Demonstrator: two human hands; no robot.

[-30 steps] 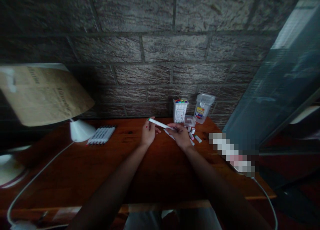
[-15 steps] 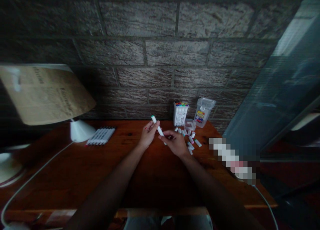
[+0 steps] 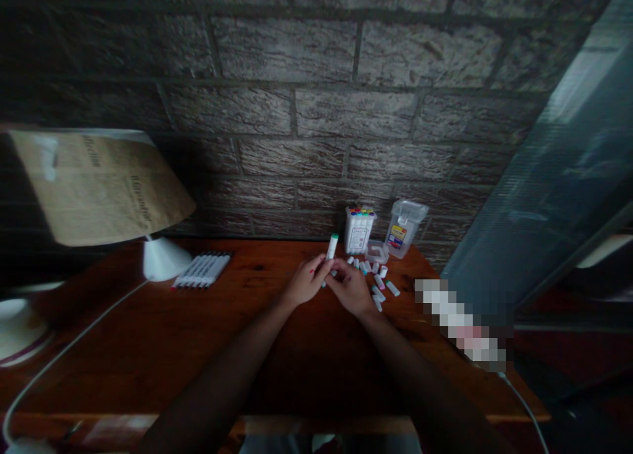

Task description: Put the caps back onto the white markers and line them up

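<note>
1. Over the last second, the pen [image 3: 332,246] swings from nearly level between our hands to almost upright, green end on top.
2. Our left hand [image 3: 307,281] and right hand [image 3: 351,286] come together, so, as we judge it, our handling now centres on the pen's lower part, which our fingers mostly hide.
3. We hold the pen with our left fingers closed around it, above the table [image 3: 277,362]. Our right fingers are curled narrowly beside its lower part; we cannot tell whether they grip it.
4. We count one pen in hand, and about six in the row of pens [image 3: 204,269] lying to our left.
5. To the right of the pen we see roughly ten loose caps [image 3: 392,288], or what look like caps; some overlap, so our count is uncertain.
6. Behind them we find one filled box [image 3: 360,233], its coloured tops too small to count, one clear box [image 3: 409,211] and one clear lid [image 3: 377,251].
7. We see one lamp [image 3: 106,184] at left, beyond the row.
</note>
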